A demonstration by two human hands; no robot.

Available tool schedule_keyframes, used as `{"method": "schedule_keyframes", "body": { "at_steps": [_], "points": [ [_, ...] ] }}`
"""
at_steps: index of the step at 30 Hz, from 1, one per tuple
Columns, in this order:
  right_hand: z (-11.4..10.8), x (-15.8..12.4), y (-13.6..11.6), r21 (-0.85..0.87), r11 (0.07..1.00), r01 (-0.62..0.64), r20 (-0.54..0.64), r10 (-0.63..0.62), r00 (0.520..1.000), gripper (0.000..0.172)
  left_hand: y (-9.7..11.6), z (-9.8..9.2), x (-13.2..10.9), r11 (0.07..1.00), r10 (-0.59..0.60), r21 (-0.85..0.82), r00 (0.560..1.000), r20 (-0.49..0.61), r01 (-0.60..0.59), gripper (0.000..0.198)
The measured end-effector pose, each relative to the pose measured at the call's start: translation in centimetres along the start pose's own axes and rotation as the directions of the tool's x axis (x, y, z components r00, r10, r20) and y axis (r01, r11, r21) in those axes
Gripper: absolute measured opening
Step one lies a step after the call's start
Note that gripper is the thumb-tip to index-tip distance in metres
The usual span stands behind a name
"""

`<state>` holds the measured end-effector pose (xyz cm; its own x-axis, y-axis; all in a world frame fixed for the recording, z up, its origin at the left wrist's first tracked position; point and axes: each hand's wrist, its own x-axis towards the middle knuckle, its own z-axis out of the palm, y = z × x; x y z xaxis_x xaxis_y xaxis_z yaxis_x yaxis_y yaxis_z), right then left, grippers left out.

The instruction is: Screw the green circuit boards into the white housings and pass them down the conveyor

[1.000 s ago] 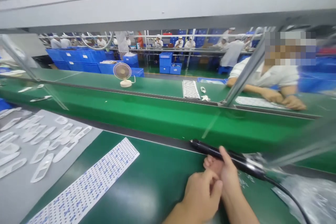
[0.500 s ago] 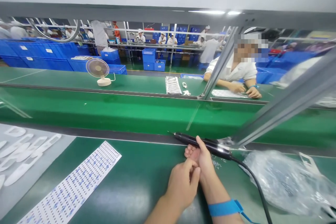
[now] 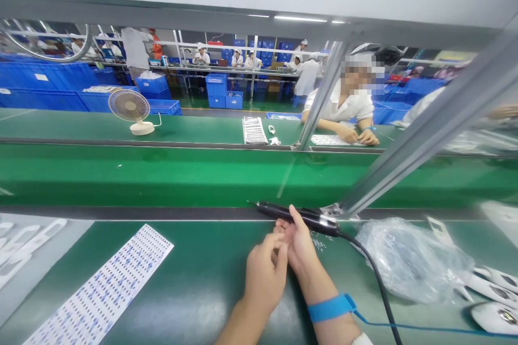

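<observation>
My right hand [image 3: 294, 241] is shut around a slim black corded pen-style tool [image 3: 295, 215], its thumb over the barrel and its thin tip pointing left. A black cable [image 3: 374, 275] runs from the tool down to the lower right. My left hand [image 3: 265, 269] is curled against the fingers of my right hand, and nothing shows in its grip. A blue wrist strap [image 3: 331, 307] circles my right wrist. Left of my hands, a long white sheet of small blue-printed labels [image 3: 103, 285] lies on the green bench surface [image 3: 202, 312].
A crumpled clear plastic bag [image 3: 410, 261] and white plastic parts [image 3: 496, 318] lie to the right. White oblong parts sit on a grey mat [image 3: 24, 248] at left. Beyond a metal-framed glass panel [image 3: 388, 170], a green conveyor runs past a co-worker, a fan and blue bins.
The view has swung and levelled, so the scene sits higher and further left, showing more of the bag and white parts. My hands stay together on the black tool.
</observation>
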<state>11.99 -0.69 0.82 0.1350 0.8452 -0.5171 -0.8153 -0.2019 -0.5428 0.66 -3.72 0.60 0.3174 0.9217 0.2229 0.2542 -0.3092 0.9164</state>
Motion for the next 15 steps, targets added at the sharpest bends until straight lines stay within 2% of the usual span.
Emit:
{"method": "schedule_keyframes", "body": {
  "at_steps": [3,7,10,12,15],
  "points": [
    [-0.08,-0.06,0.13,-0.031,0.999,-0.025,0.021,0.026,0.999,0.049,-0.11,-0.22,0.22,0.999,-0.027,-0.020,0.999,-0.042,0.026,0.024],
    [-0.09,0.05,0.12,-0.005,0.998,0.064,0.020,-0.064,0.998,0.042,-0.64,-0.08,0.26,0.999,0.052,0.009,0.991,-0.127,-0.052,0.028],
    [-0.09,0.18,0.07,0.017,0.995,0.098,0.033,-0.098,0.995,0.043,-0.78,0.13,0.16,0.999,0.053,0.004,0.984,-0.172,-0.053,0.039],
    [-0.08,0.19,0.06,0.036,0.995,0.090,0.035,-0.091,0.995,0.043,-0.62,0.09,0.13,0.999,0.030,-0.010,0.989,-0.144,-0.032,0.042],
    [0.01,0.06,0.03,0.056,0.998,0.038,0.012,-0.039,0.999,0.044,-0.28,-0.12,0.13,1.000,-0.007,-0.009,0.997,-0.076,0.006,0.030]
  ]
}}
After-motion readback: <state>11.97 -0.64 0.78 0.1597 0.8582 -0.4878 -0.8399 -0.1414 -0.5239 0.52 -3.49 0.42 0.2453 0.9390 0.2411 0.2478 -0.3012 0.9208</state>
